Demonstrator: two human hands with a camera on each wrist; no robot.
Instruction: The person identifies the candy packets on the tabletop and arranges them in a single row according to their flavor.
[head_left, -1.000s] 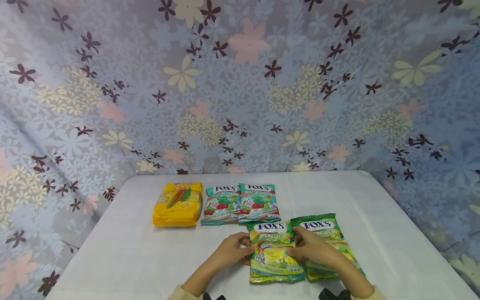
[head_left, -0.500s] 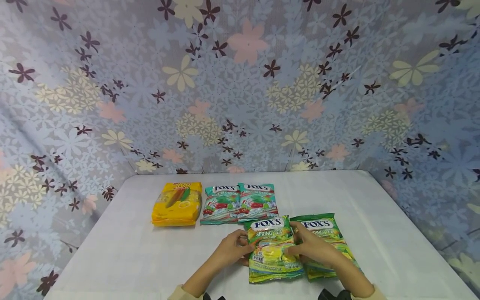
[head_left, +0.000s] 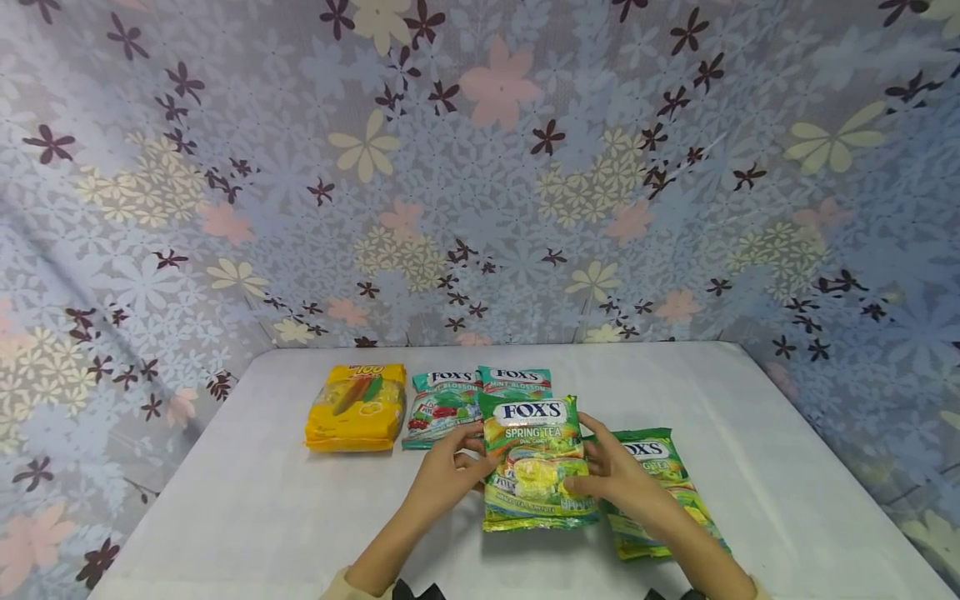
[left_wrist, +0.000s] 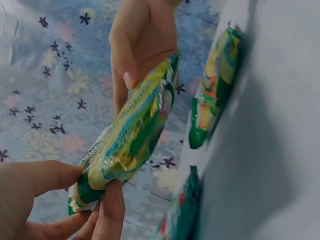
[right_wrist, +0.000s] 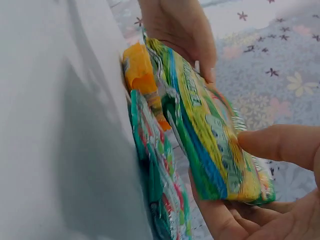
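Note:
Both hands hold a green and yellow bag of Fox's Spring Tea candy (head_left: 536,467), raised above the table with its printed front toward the head camera. My left hand (head_left: 444,475) pinches its left side, thumb in front and fingers behind. On the right side my right hand (head_left: 626,479) grips it the same way, thumb pressing the front. In the left wrist view the candy bag (left_wrist: 132,130) is seen edge-on between the two hands. A second Spring Tea bag (head_left: 678,492) lies on the table, partly covered by my right hand and forearm.
Two teal Fox's Mint Blossom bags (head_left: 442,408) lie side by side farther back, the right one largely hidden behind the held bag. A yellow candy bag (head_left: 356,408) sits to their left. The white table (head_left: 247,508) meets a flowered cloth backdrop (head_left: 480,208).
Both hands have lifted the front Spring Tea bag off the table and moved it away from me, slightly left. It now overlaps the right Mint Blossom bag in the head view.

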